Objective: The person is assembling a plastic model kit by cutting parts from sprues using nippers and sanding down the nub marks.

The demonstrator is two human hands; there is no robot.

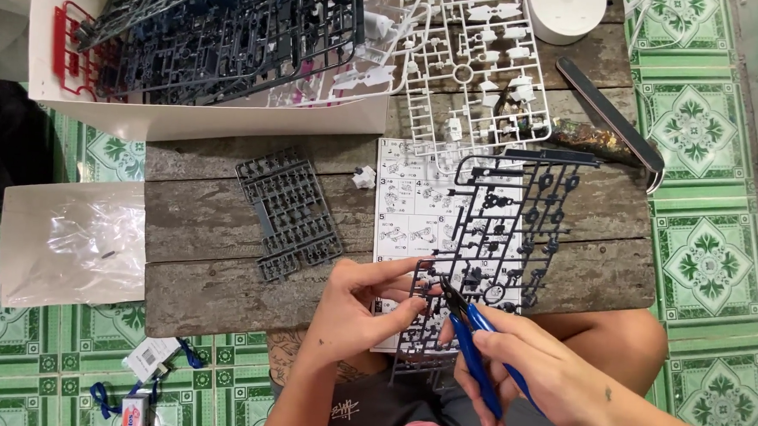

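Black sprue point(497, 235) over the manual point(413, 206) looks light, thin, snappy; left hand point(362, 302) fingers pinch its frame, right hand point(542, 373) is wrapped round blue nippers point(476, 336).

One head-worn camera looks steeply down, close over the wooden table point(208, 223), hands near six o'clock.

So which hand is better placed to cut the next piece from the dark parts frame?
Probably the right hand: it holds the blue-handled nippers, tips at the dark parts frame. The left hand grips the frame's edge.
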